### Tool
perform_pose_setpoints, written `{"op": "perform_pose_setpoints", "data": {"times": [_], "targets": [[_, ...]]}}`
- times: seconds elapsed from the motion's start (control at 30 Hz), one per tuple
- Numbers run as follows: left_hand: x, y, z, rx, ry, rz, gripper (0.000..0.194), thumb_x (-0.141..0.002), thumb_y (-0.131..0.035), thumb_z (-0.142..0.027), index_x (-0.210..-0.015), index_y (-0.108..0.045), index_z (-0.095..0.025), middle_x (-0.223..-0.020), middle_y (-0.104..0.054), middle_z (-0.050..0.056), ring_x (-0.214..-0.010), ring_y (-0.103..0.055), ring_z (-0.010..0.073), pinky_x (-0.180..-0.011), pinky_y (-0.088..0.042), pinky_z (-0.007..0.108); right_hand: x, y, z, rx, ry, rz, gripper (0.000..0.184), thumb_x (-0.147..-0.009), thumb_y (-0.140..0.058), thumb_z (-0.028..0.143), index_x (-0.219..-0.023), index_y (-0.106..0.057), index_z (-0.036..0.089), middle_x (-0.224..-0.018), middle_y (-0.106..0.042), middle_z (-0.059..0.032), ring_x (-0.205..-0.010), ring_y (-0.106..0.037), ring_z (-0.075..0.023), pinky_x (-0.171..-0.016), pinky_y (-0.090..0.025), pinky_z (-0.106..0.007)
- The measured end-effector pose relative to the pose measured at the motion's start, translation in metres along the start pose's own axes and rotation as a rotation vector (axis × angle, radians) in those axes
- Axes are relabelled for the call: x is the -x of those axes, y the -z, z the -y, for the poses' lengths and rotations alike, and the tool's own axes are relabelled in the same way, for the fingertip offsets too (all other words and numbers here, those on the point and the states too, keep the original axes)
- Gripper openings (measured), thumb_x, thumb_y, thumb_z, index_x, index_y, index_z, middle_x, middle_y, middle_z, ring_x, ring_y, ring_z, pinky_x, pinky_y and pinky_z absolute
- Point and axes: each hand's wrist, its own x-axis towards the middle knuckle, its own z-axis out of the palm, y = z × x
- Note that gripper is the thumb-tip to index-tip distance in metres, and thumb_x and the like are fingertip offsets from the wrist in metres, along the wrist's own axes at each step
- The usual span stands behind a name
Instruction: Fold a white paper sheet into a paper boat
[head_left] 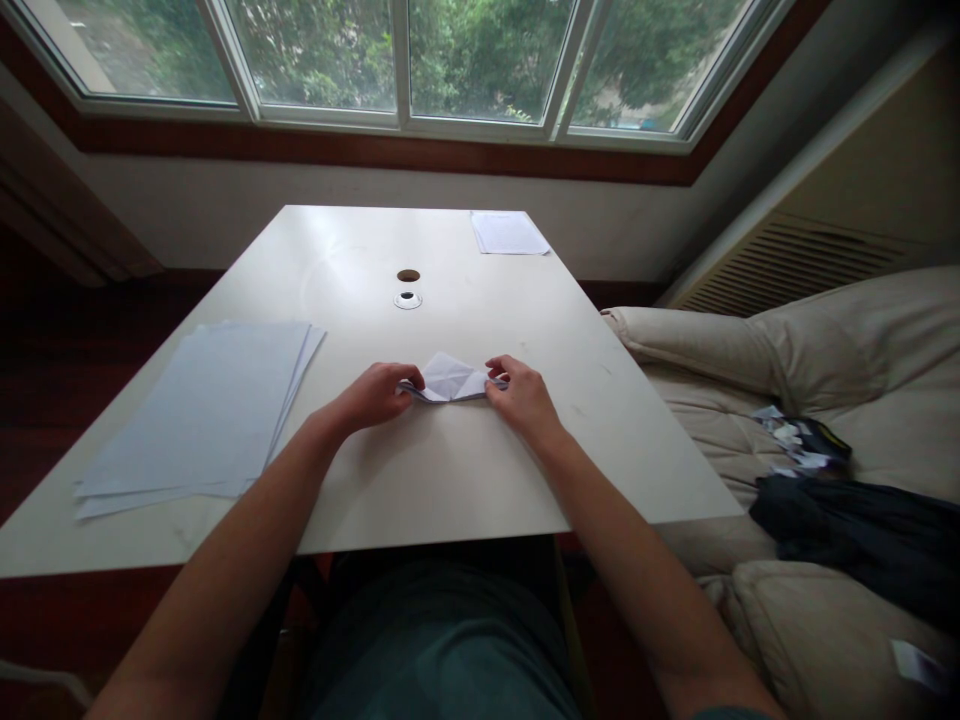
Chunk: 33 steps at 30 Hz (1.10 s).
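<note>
A piece of folded white paper (pixel 448 378) is held between my two hands, low over the middle of the white table (pixel 450 470). Its centre rises to a point, and creases run across it. My left hand (pixel 384 392) is closed on the paper's left end, thumb and fingers pinching it. On the right end, my right hand (pixel 519 390) grips with thumb and bent fingers. The fingertips partly cover both ends of the paper.
Left of my hands lies a stack of white sheets (pixel 202 400). More sheets (pixel 510 233) lie at the far right corner. Beyond my hands are a round hole (pixel 409 275) and a ring-shaped cover (pixel 408 300). A beige sofa (pixel 840 350) with dark cloth (pixel 862 540) stands right.
</note>
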Motion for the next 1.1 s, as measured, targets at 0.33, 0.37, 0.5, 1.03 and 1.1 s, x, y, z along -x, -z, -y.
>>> {"op": "perform_pose_setpoints", "data": {"times": [0.33,0.37,0.5,1.03,1.1], "targets": [[-0.001,0.005,0.008,-0.083,0.008,0.047,0.025,-0.080,-0.053,-0.020,-0.091,-0.075,-0.022,-0.090,-0.073,0.004,-0.082,-0.065,0.0191,-0.078,-0.051,0.029,0.002,0.004,0.002,0.164,-0.029,0.042,0.025,-0.081,-0.059,0.020,-0.101,-0.074,0.024,-0.085,-0.074,-0.0047,-0.084,-0.067,-0.0213,-0.081,-0.050,-0.033],[-0.002,0.003,0.010,-0.086,0.011,0.035,0.025,-0.082,-0.052,-0.021,-0.091,-0.075,-0.022,-0.089,-0.073,0.004,-0.080,-0.065,0.0186,-0.077,-0.051,0.029,0.002,0.004,0.002,0.145,-0.023,0.058,0.025,-0.080,-0.060,0.019,-0.101,-0.073,0.024,-0.085,-0.074,-0.0039,-0.084,-0.067,-0.0208,-0.080,-0.051,-0.032],[-0.003,-0.003,0.019,-0.087,-0.005,-0.017,0.023,-0.081,-0.054,-0.018,-0.094,-0.073,-0.020,-0.089,-0.072,0.004,-0.079,-0.065,0.0181,-0.077,-0.051,0.029,0.001,0.003,-0.002,0.054,-0.001,0.116,0.031,-0.078,-0.057,0.012,-0.103,-0.072,0.024,-0.088,-0.075,-0.0019,-0.082,-0.068,-0.0179,-0.078,-0.052,-0.028],[-0.002,-0.006,0.027,-0.195,0.195,0.007,0.028,-0.079,-0.063,-0.038,-0.098,-0.067,-0.019,-0.093,-0.067,0.008,-0.081,-0.063,0.0221,-0.070,-0.049,0.031,0.000,0.003,-0.005,0.026,-0.137,0.211,0.027,-0.075,-0.061,0.016,-0.100,-0.068,0.023,-0.082,-0.073,-0.0011,-0.073,-0.066,-0.0161,-0.068,-0.048,-0.026],[-0.003,-0.005,0.024,-0.184,0.226,0.031,0.027,-0.078,-0.064,-0.039,-0.096,-0.066,-0.018,-0.093,-0.067,0.008,-0.080,-0.064,0.0224,-0.069,-0.048,0.031,0.000,0.004,-0.003,0.017,-0.144,0.219,0.027,-0.074,-0.061,0.015,-0.099,-0.068,0.022,-0.082,-0.073,-0.0010,-0.072,-0.066,-0.0158,-0.067,-0.047,-0.026]]}}
